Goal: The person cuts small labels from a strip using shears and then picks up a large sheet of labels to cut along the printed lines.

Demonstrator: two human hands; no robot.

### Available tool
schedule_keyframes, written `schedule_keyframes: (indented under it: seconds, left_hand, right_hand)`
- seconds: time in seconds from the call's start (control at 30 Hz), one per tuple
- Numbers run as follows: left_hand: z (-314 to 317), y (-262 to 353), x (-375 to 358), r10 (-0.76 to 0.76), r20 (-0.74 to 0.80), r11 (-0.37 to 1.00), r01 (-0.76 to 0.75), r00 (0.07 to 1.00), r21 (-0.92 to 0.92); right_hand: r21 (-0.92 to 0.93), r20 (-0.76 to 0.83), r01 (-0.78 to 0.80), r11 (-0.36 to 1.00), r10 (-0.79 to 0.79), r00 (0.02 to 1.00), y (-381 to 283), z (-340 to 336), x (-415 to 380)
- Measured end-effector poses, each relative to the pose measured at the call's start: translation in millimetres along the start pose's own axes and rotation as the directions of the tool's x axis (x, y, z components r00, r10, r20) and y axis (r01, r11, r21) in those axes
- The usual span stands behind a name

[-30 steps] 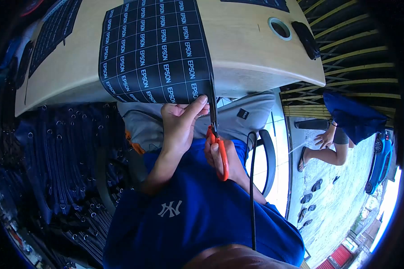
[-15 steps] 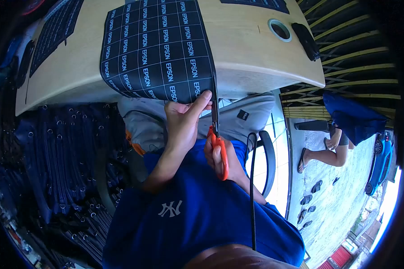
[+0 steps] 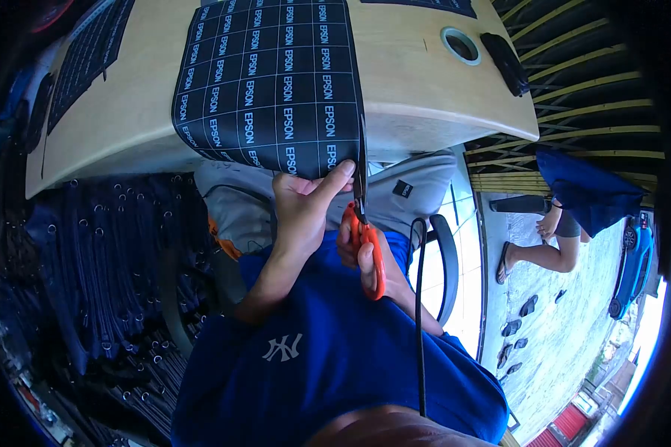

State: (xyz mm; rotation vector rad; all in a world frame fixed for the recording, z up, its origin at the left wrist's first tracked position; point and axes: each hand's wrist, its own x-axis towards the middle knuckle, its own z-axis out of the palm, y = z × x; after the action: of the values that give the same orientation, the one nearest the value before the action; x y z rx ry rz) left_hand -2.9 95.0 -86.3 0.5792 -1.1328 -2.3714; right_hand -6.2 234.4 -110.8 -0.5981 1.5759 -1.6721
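A black sheet [image 3: 268, 82] printed with a grid of EPSON lettering lies over the table and bends down past its front edge. My left hand [image 3: 306, 205] pinches its near right corner, thumb on top. In my right hand [image 3: 379, 261] is a pair of scissors [image 3: 371, 272] with orange handles, my fingers through the loops. The dark blades point away from me along the sheet's right edge, close beside my left thumb.
On the wooden table [image 3: 402, 82] are a roll of tape [image 3: 461, 46], a black pouch-like item [image 3: 505, 65] and more printed sheets [image 3: 89, 59]. Dark straps with metal rings [image 3: 112, 261] hang at left. Another person's leg [image 3: 540, 257] shows outside at right, past a folding gate [image 3: 574, 82].
The sheet has shifted slightly to the right, with its far part swung rightward. The scissors and my right hand have moved a little right; my left hand keeps its pinch.
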Motion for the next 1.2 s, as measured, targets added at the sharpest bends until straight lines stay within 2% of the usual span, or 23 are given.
schedule_keyframes:
  seconds: [0.23,0.4,0.63,0.7,0.83,1.0,1.2]
  left_hand:
    - [-1.7,-0.6,0.2,-0.013,-0.006,0.999,0.013,1.000,0.036]
    - [-3.0,-2.2,1.3,-0.003,0.004,1.000,0.003,1.000,0.030]
    - [-4.4,-4.9,0.2,-0.006,0.017,0.999,0.006,1.000,0.040]
    - [-3.1,-3.6,-0.3,-0.012,0.010,0.999,0.012,1.000,0.045]
    - [-2.8,-4.2,0.4,0.002,0.004,0.999,-0.002,1.000,0.032]
    - [-3.7,-4.8,0.5,-0.005,-0.011,0.998,0.005,1.000,0.056]
    - [-1.0,-0.7,-5.0,-0.033,0.008,0.996,0.032,0.999,0.088]
  right_hand:
    - [0.047,-0.017,-0.006,0.999,0.007,1.000,-4.5,4.9,1.5]
    - [0.122,-0.031,-0.105,0.987,0.110,0.993,-8.3,7.6,0.4]
    - [0.108,-0.077,-0.120,0.987,0.128,0.989,-9.1,10.5,-0.1]
    - [0.134,-0.095,-0.194,0.972,0.207,0.974,-12.6,13.5,0.1]
    - [0.160,-0.084,-0.224,0.961,0.239,0.967,-13.1,13.9,0.3]
    - [0.031,-0.094,-0.089,0.996,0.092,0.991,-13.4,12.0,2.6]
    - [-0.023,-0.082,0.011,1.000,-0.013,0.997,0.1,5.7,5.9]
